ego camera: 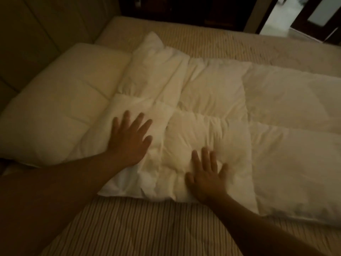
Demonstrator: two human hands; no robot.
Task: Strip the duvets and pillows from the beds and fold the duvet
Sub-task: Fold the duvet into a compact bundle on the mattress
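A white quilted duvet (212, 108) lies folded in layers across the striped mattress (147, 228). My left hand (129, 139) presses flat on its left part, fingers spread. My right hand (206, 174) presses flat on the near edge of the top fold, fingers straight. A cream pillow (60, 108) lies at the left, its right edge tucked under the duvet. The lower layer of the duvet spreads out to the right.
A padded headboard (36, 34) stands at the left behind the pillow. Dark furniture (184, 10) runs along the far side of the bed. A doorway (287, 12) opens at the top right. Bare striped mattress shows in front and behind the duvet.
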